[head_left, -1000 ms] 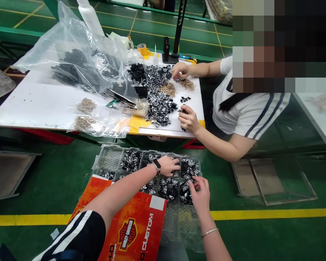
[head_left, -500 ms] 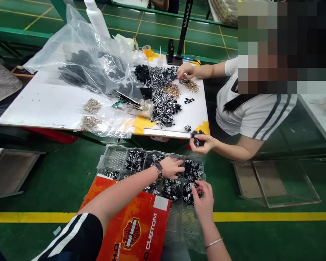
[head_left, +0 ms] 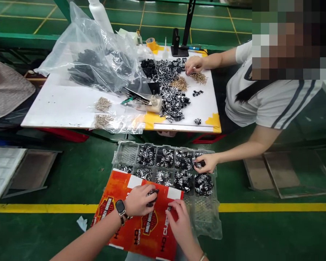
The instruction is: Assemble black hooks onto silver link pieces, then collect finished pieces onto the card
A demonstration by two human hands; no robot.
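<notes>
My left hand [head_left: 139, 200], a watch on its wrist, is closed round a small handful of black-and-silver parts [head_left: 153, 193] over the orange printed card [head_left: 141, 221]. Close beside it, my right hand [head_left: 179, 219] pinches one small part [head_left: 169, 208] at its fingertips. Both hands hover just in front of the clear compartment tray [head_left: 206, 221], which holds several piles of the same shiny parts [head_left: 183, 179].
A co-worker in a white shirt reaches one hand [head_left: 208, 163] into the tray's right compartment and keeps the other hand [head_left: 194, 65] on the white table [head_left: 65, 105]. Piles of black parts, brass bits [head_left: 180, 83] and plastic bags [head_left: 95, 61] lie on that table. Yellow line [head_left: 38, 208] on the green floor.
Both my hands have drawn back from the tray compartments to above the orange card, with parts in them. The co-worker's hand has come down from the table edge into the tray.
</notes>
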